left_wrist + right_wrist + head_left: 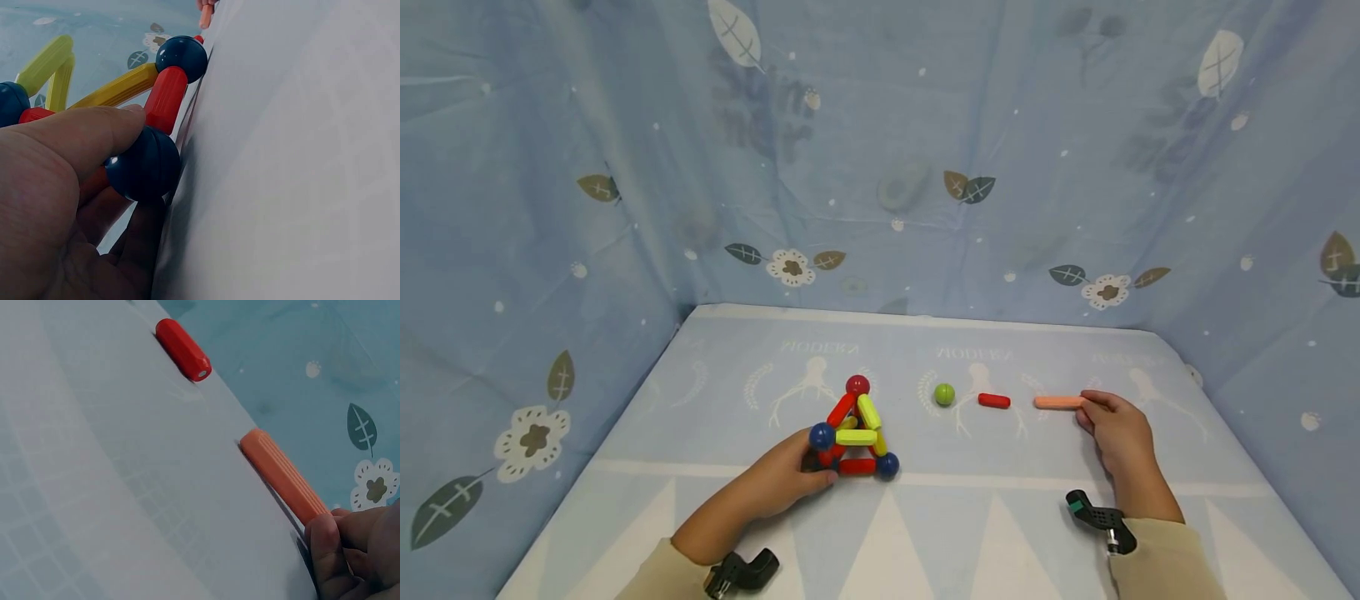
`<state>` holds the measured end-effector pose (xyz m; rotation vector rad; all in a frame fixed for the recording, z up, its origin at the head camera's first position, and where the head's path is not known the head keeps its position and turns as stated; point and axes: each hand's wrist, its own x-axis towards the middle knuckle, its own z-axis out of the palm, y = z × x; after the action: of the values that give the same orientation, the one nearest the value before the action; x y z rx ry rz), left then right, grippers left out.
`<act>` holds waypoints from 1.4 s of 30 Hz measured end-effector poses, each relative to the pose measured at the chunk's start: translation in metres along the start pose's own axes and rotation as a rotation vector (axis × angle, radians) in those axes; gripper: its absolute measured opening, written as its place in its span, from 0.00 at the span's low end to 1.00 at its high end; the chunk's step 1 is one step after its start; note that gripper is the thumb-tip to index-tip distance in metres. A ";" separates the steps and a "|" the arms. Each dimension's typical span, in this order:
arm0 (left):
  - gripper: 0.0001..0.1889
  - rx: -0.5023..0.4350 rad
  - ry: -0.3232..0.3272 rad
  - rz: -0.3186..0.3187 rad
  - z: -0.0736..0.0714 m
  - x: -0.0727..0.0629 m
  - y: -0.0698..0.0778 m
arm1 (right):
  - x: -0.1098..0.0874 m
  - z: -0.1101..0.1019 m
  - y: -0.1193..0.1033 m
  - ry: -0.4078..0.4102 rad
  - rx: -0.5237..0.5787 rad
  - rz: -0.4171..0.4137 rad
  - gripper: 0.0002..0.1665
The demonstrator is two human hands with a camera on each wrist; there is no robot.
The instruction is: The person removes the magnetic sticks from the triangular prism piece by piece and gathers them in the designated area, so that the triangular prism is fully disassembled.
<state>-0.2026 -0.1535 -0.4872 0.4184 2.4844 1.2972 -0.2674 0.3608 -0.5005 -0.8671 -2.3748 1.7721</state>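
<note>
My left hand (786, 475) grips a lower corner of a frame built of magnetic rods and balls (856, 437). In the left wrist view its thumb and fingers close round a dark blue ball (145, 164), which joins a red rod (166, 100). Yellow and red rods make up the frame, with blue balls low down and a red ball (857, 385) at the top. On the right, my right hand (1116, 429) pinches one end of a long orange rod (1058, 402). That rod lies low along the table in the right wrist view (284, 472).
Between the hands, a green ball (944, 394) and a short red rod (994, 401) lie in a row on the patterned tablecloth (955, 533). Blue printed curtains (880, 150) rise behind the table and on both sides.
</note>
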 end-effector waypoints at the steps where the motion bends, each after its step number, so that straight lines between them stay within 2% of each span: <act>1: 0.32 0.000 0.002 0.000 0.000 0.000 0.000 | 0.001 0.001 0.001 0.004 -0.012 -0.001 0.25; 8: 0.32 -0.004 0.001 -0.004 0.000 -0.001 0.001 | 0.002 0.002 0.000 0.015 -0.068 0.012 0.25; 14: 0.32 -0.005 0.000 0.000 0.000 -0.003 0.001 | -0.004 0.002 -0.001 -0.001 -0.067 0.010 0.25; 20: 0.32 -0.020 -0.016 0.012 0.001 -0.004 0.001 | -0.009 0.002 -0.003 -0.008 -0.072 -0.028 0.25; 27: 0.30 -0.008 -0.016 0.022 -0.001 -0.003 0.003 | -0.011 0.004 -0.002 0.006 -0.061 -0.037 0.24; 35: 0.30 -0.002 -0.018 0.027 0.000 -0.001 0.002 | -0.013 0.004 -0.002 0.077 -0.062 -0.043 0.24; 40: 0.29 0.006 -0.011 0.021 0.000 -0.001 0.003 | -0.027 0.008 -0.013 0.189 0.028 -0.123 0.20; 42: 0.29 0.011 -0.008 0.023 0.000 -0.002 0.003 | -0.036 0.012 -0.019 0.193 0.049 -0.154 0.20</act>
<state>-0.2008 -0.1526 -0.4848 0.4549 2.4885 1.2889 -0.2493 0.3297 -0.4771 -0.7861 -2.2033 1.6042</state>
